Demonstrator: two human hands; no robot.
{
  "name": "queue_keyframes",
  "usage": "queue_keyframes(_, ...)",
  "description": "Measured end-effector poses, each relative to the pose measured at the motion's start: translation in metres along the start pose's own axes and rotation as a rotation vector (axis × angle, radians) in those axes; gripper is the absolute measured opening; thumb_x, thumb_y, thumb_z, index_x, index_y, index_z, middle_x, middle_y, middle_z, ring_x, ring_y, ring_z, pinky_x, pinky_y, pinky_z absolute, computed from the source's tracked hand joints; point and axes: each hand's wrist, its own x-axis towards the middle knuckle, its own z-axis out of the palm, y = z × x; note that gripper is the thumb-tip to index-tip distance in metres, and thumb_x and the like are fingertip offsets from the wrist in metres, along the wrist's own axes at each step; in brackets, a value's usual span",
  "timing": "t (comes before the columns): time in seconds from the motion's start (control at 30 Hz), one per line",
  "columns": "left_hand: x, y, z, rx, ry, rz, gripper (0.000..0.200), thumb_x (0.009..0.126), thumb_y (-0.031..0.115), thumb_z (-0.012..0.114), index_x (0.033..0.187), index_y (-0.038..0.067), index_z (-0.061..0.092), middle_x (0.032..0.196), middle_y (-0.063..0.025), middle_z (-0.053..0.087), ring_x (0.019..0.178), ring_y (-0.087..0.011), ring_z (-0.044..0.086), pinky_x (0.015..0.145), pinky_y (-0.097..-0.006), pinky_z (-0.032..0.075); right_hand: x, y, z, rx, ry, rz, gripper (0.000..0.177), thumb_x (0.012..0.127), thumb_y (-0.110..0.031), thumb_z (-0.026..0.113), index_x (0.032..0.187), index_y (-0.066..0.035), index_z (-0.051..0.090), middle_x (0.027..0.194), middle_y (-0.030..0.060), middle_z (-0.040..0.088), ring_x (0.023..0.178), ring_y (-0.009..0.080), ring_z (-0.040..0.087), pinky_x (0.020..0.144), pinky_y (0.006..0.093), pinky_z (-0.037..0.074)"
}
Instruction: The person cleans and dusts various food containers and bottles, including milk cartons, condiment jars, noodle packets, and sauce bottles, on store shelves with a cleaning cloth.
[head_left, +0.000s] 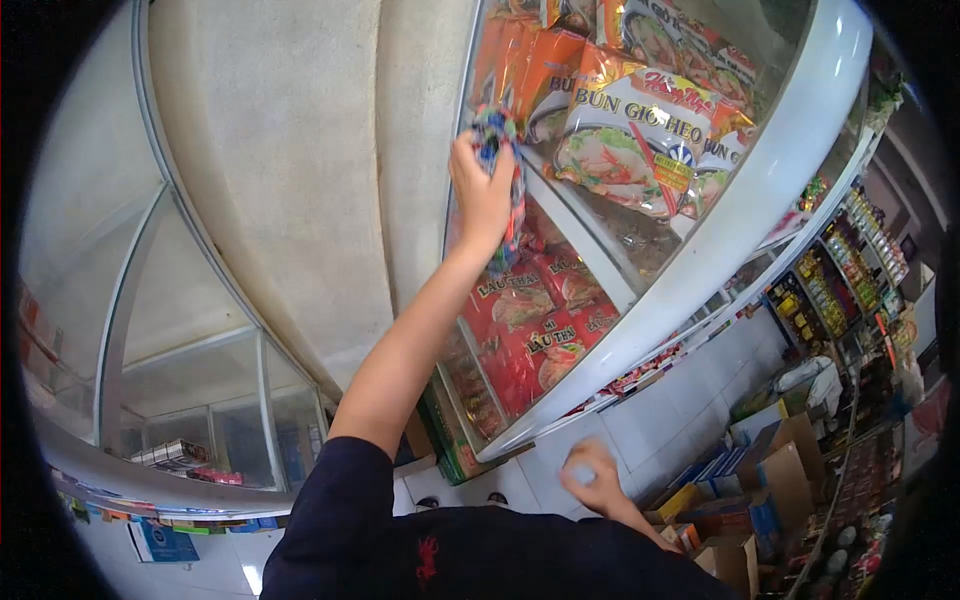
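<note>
My left hand (483,195) reaches up to the left edge of a glass-fronted display case. Its fingers are closed around a crumpled multicoloured bundle (493,128) in blue, red and green, which looks like a cloth. The bundle hangs below the hand, beside the glass. Behind the glass, orange and white noodle packets (630,130) fill the upper shelf. Red noodle packets (550,340) lie on the shelf below. My right hand (590,475) is low, over the tiled floor and away from the case. Motion blurs its bent fingers, and I cannot make out anything in them.
A second glass case (200,400) stands at the left, holding small boxes. Open cardboard boxes (785,465) sit on the floor at the lower right. Shelves of goods (845,270) line the right side. A pale wall (270,180) rises between the cases.
</note>
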Motion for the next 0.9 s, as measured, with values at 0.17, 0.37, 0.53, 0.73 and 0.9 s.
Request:
queue_keyframes(0.17, -0.075, -0.008, -0.019, 0.093, 0.028, -0.215, 0.04, 0.08, 0.022, 0.055, 0.109, 0.0, 0.038, 0.103, -0.0189, 0.044, 0.1, -0.0327, 0.04, 0.088, -0.0401, 0.03, -0.131, 0.053, -0.026, 0.284, -1.08, 0.687, 0.034, 0.078, -0.016, 0.055, 0.107, 0.002, 0.054, 0.106, 0.0169, 0.058, 0.094, 0.0241, 0.055, 0.08, 0.0347, 0.041)
queue_keyframes(0.37, -0.119, -0.002, -0.027, 0.057, 0.022, -0.304, 0.042, 0.08, 0.018, 0.055, 0.112, -0.001, 0.036, 0.109, -0.019, 0.041, 0.105, -0.0319, 0.038, 0.093, -0.0398, 0.027, -0.152, 0.06, -0.01, 0.312, -0.888, 0.476, 0.038, 0.078, -0.015, 0.055, 0.109, 0.007, 0.05, 0.104, 0.0191, 0.057, 0.095, 0.0252, 0.054, 0.081, 0.0348, 0.041)
queue_keyframes(0.53, -0.121, -0.007, -0.028, 0.0, 0.028, -0.325, 0.044, 0.079, 0.017, 0.056, 0.114, -0.001, 0.036, 0.113, -0.0188, 0.04, 0.108, -0.0311, 0.038, 0.094, -0.0387, 0.026, -0.115, 0.026, -0.004, 0.53, -0.599, 0.73, 0.026, 0.076, -0.008, 0.054, 0.099, 0.004, 0.057, 0.09, 0.0128, 0.061, 0.082, 0.0185, 0.055, 0.071, 0.0315, 0.043)
queue_keyframes(0.73, -0.186, -0.025, -0.059, 0.152, -0.148, -0.337, 0.045, 0.077, 0.016, 0.055, 0.115, -0.001, 0.036, 0.115, -0.0182, 0.039, 0.11, -0.0302, 0.035, 0.096, -0.0412, 0.024, -0.081, 0.008, -0.03, 0.321, -0.849, 0.689, 0.013, 0.073, 0.001, 0.054, 0.086, 0.002, 0.058, 0.076, 0.0058, 0.06, 0.071, 0.0079, 0.051, 0.065, 0.026, 0.044)
queue_keyframes(0.9, -0.258, 0.015, -0.066, -0.059, -0.161, -0.361, 0.047, 0.073, 0.013, 0.055, 0.114, -0.001, 0.036, 0.12, -0.0203, 0.034, 0.113, -0.0334, 0.032, 0.098, -0.0408, 0.021, -0.02, -0.006, -0.056, 0.172, -0.105, 0.205, 0.016, 0.073, -0.007, 0.058, 0.088, -0.001, 0.058, 0.091, 0.0095, 0.056, 0.085, 0.0164, 0.053, 0.075, 0.0285, 0.042)
